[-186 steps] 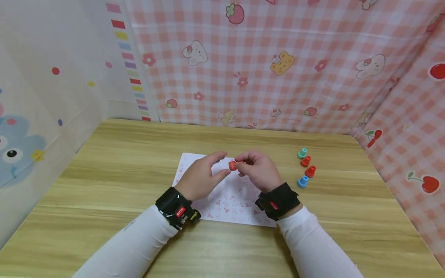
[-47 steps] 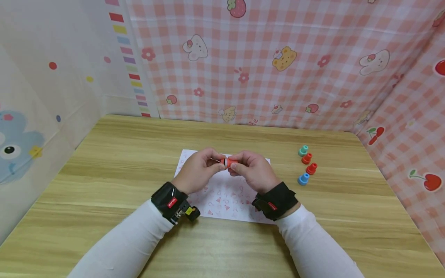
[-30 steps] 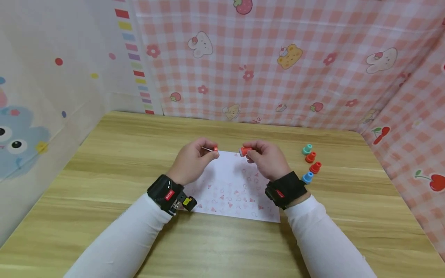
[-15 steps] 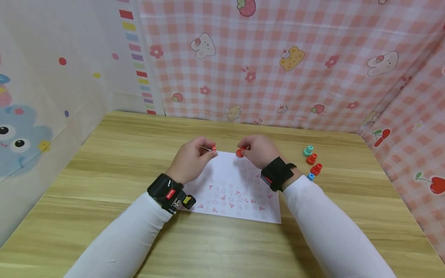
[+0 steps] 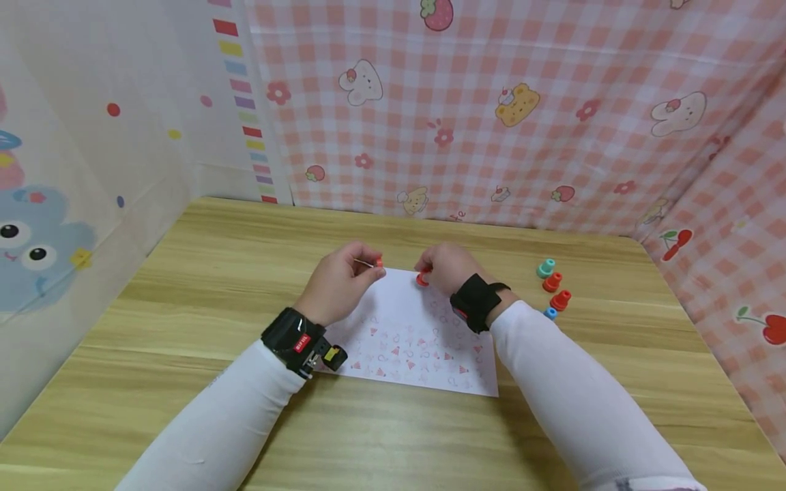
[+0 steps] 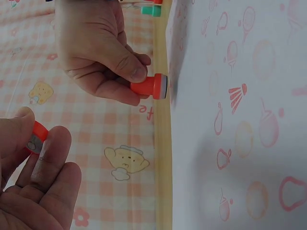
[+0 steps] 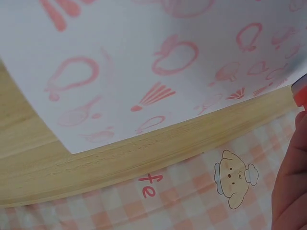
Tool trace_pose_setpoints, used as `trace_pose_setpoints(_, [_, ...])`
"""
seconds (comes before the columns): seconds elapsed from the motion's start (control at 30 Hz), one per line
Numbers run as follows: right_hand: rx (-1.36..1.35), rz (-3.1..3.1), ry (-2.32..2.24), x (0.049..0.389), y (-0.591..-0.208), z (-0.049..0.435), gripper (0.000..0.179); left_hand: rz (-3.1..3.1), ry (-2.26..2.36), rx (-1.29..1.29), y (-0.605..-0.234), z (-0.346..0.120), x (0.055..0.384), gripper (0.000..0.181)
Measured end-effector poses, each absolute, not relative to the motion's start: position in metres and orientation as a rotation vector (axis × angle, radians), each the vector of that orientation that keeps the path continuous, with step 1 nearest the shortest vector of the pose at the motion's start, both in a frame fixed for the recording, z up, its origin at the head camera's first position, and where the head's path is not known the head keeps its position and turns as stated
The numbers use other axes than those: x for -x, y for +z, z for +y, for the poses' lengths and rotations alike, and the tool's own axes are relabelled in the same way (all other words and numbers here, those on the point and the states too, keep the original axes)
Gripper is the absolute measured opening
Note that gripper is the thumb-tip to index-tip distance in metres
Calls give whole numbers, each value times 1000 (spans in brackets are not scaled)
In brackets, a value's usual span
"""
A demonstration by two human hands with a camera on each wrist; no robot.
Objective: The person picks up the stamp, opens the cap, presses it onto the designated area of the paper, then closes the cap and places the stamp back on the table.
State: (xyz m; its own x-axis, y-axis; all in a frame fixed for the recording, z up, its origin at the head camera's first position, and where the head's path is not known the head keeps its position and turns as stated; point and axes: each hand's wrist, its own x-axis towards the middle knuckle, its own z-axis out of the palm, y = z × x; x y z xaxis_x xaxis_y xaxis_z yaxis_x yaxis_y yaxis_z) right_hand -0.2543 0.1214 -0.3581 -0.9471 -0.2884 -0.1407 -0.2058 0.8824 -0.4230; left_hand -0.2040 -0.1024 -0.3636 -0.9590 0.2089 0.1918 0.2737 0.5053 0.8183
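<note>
In the head view, my right hand pinches a red toy stamp with its face turned down, close over the upper part of a white sheet of paper. The left wrist view shows the stamp's dark-edged face near the sheet, with the fingers curled round its handle. My left hand holds the stamp's small red cap between thumb and fingers, near the sheet's upper left edge. Rows of faint red prints, such as shuttlecocks, rackets and fruit-like outlines, cover the paper's lower and right parts.
To the right of the sheet stand a teal stamp, two red stamps, the nearer one lower down, and a blue stamp partly hidden by the right sleeve. A checked curtain hangs behind the wooden table.
Both hands gripped the stamp, then drew apart, the cap coming off into the left hand. The right hand has since turned the stamp face down and lowered it over the sheet.
</note>
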Motion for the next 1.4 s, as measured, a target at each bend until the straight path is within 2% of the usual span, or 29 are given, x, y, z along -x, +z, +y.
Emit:
trace_pose_setpoints(0.5, [375, 2862, -543, 257, -361, 118, 19, -2662, -1492, 428, -362, -102, 203, 15])
trace_pose_setpoints(0.83, [357, 2849, -531, 259, -362, 118, 19, -2668, -1484, 431, -362, -102, 203, 21])
trace_pose_setpoints(1.4, [331, 2845, -554, 260, -364, 117, 18, -2670, -1492, 431, -362, -102, 202, 18])
